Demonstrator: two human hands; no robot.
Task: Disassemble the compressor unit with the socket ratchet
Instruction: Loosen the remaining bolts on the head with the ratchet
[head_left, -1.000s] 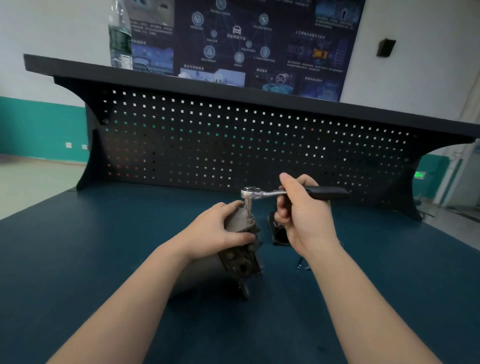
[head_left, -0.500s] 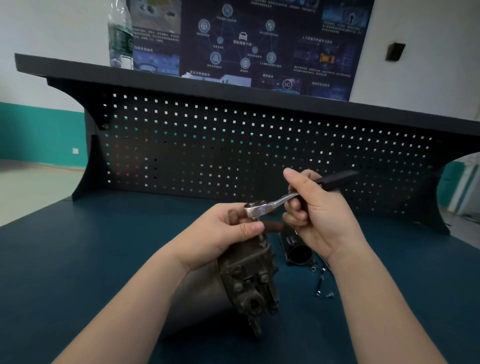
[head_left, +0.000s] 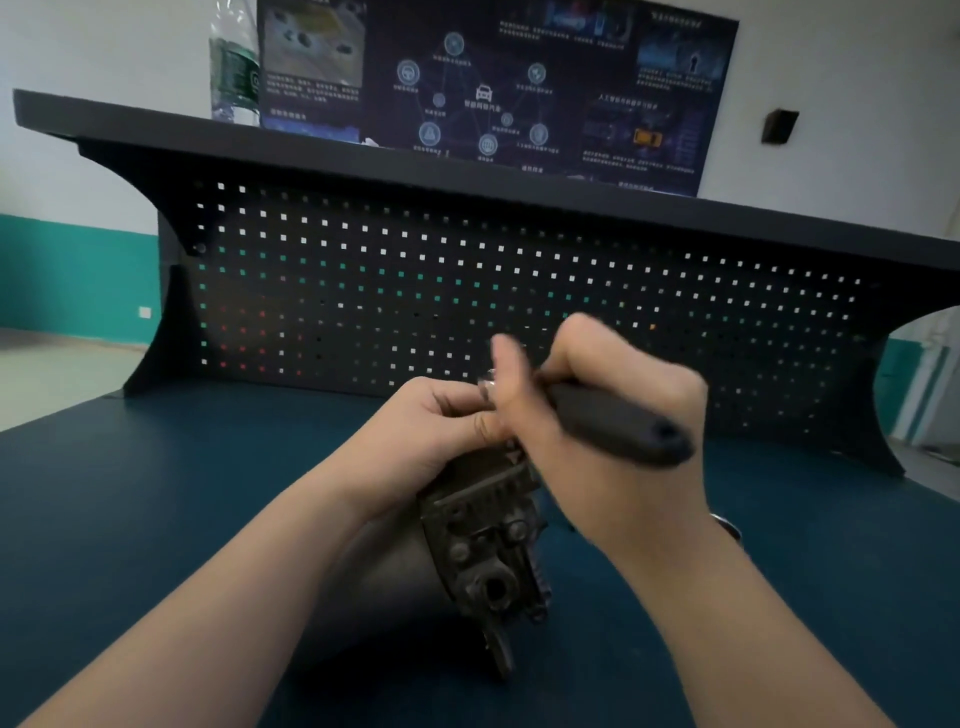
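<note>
The compressor unit lies on its side on the blue bench, near the person and at the middle of the view, its ribbed, bolted end plate facing the camera. The left hand rests over the top of the housing, fingers curled around something small at the ratchet's head. The right hand is wrapped round the socket ratchet, whose dark handle points near and right.

To do this step well, the left hand should probably steady the socket square on the fastener while the right swings the handle in short, level arcs; tilting the tool risks rounding the bolt or letting it slip off. Pressing the housing down on the bench should stop it rolling.

Much is hard to make out. The ratchet head shows only as a glint between the hands; the socket and the fastener are hidden, so I cannot tell whether the tool is seated. Both hands are blurred. A small object behind the right wrist is mostly covered.
</note>
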